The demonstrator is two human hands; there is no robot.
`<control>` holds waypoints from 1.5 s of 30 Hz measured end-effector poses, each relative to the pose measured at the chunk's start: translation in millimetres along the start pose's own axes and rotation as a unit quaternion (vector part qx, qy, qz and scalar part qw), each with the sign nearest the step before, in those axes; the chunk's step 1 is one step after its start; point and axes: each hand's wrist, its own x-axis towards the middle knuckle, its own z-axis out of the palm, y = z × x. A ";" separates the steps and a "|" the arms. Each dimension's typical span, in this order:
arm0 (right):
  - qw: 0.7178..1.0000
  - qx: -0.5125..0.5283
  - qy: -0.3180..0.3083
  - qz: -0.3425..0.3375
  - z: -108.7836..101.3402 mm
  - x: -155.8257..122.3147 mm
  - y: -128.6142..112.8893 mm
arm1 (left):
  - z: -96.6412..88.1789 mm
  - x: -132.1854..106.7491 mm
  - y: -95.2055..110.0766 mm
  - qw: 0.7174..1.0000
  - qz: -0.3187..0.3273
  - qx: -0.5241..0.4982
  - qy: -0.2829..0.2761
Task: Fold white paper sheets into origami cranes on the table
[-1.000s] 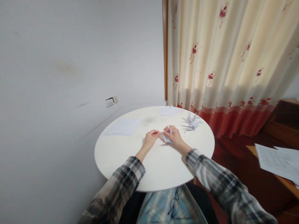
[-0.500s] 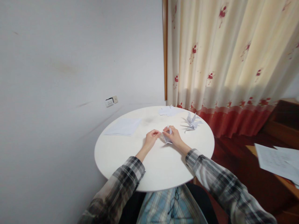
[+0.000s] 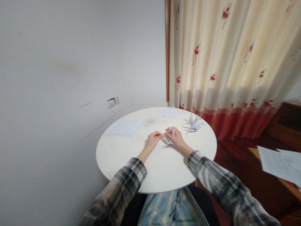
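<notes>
A small folded piece of white paper [image 3: 168, 140] lies at the middle of a round white table [image 3: 155, 169]. My right hand [image 3: 176, 137] is closed over it, fingers pinching its top. Just left of it, my left hand [image 3: 154, 138] has its fingers curled and its fingertips pinched at the paper's left tip. A finished white paper crane [image 3: 194, 123] stands a short way beyond my right hand.
A stack of white sheets [image 3: 125, 127] lies at the table's left rear, and crumpled white paper [image 3: 169, 111] at its far edge. A grey wall is on the left, a flowered curtain [image 3: 230, 62] behind. Papers [image 3: 277, 163] rest on a wooden surface at the right.
Both hands stay at the folded paper with only slight finger movement. The view has shifted a little.
</notes>
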 end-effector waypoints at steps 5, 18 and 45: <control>1.000 0.009 -0.003 -0.007 -0.2 0.2 -1.3 | 0.1 -0.9 -0.8 1.000 0.003 0.003 -0.005; 1.000 0.017 0.018 0.001 2.6 -0.5 -3.9 | -1.1 0.4 -4.2 1.000 -0.003 0.000 -0.004; 0.997 0.080 0.020 0.001 1.9 -1.6 -1.8 | 4.4 2.0 -17.4 0.996 -0.006 -0.009 -0.088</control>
